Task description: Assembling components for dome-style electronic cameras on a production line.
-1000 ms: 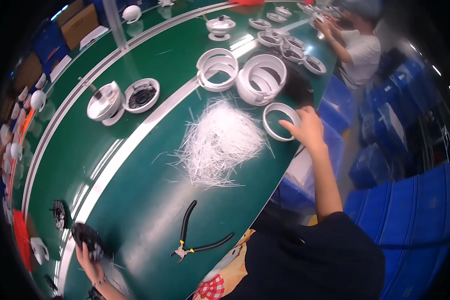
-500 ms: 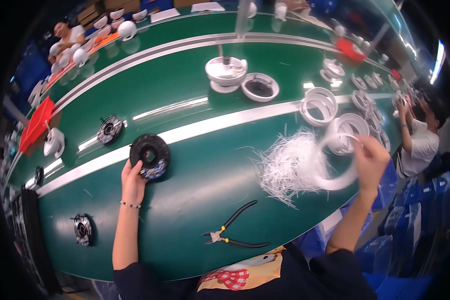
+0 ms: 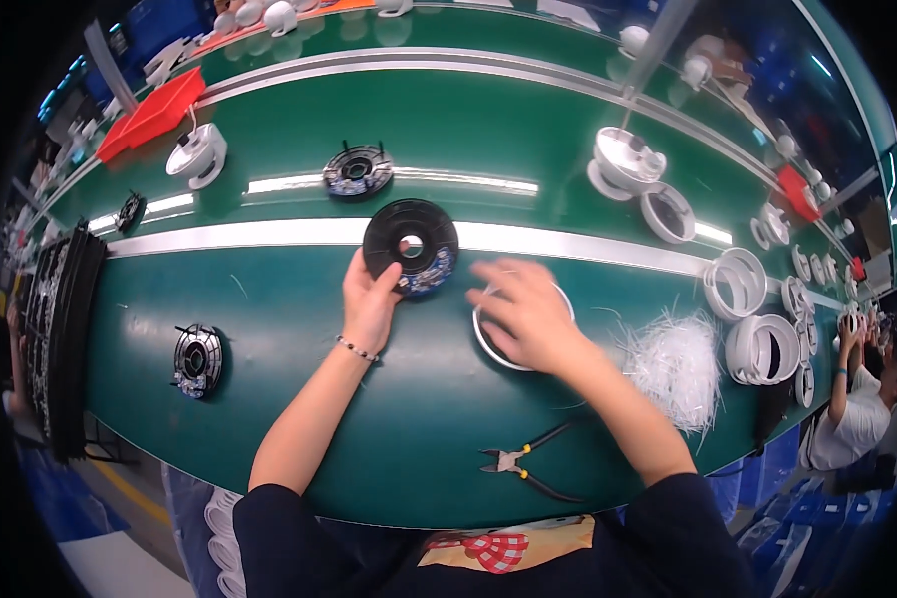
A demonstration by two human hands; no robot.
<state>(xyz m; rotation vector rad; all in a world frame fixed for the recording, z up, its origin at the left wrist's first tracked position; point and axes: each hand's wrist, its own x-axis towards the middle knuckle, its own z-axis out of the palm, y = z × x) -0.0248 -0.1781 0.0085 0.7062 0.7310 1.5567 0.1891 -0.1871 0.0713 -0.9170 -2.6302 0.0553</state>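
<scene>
the left hand (image 3: 371, 299) grips the lower-left edge of a black round disc part (image 3: 411, 245), fingers curled around its rim, the disc lying on the green belt (image 3: 299, 399) at the silver rail (image 3: 269, 233). the right hand (image 3: 524, 317), blurred, lies over a white ring (image 3: 488, 344) just right of the disc, fingers spread; i cannot tell whether they grasp it. black pliers (image 3: 524, 464) lie nearer the body, a heap of white cable ties (image 3: 676, 365) sits to the right, and 1 more black part (image 3: 197, 359) lies well apart on the left.
</scene>
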